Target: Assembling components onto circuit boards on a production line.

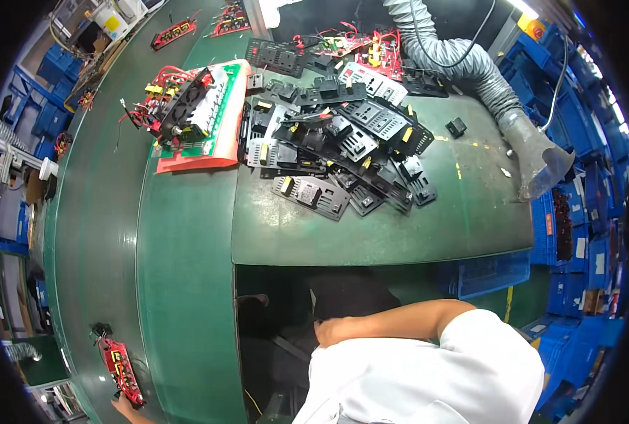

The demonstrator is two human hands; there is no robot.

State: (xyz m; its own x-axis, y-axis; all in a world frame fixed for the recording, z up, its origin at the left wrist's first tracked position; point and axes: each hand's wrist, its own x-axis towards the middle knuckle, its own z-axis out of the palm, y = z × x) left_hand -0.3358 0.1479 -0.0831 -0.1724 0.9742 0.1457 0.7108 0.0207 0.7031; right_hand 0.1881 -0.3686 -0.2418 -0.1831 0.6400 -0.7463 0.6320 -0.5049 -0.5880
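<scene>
At the lower left, my left hand [124, 407] is at the near end of a red circuit board [120, 369]. Its fingers close on the board's edge. The board carries yellow and black parts and lies on the green conveyor belt, with a small black part [101, 330] at its far end. My right arm is bent across my body below the table edge. The right hand [334, 330] rests close to my lap, away from the parts on the table; its fingers are mostly hidden.
A heap of black slotted panels [314, 194] covers the middle of the green table [371, 240]. Left of it, a circuit assembly with a black fan [185, 106] sits on a red-edged stand. A grey duct [463, 60] hangs at right, near blue bins [569, 283].
</scene>
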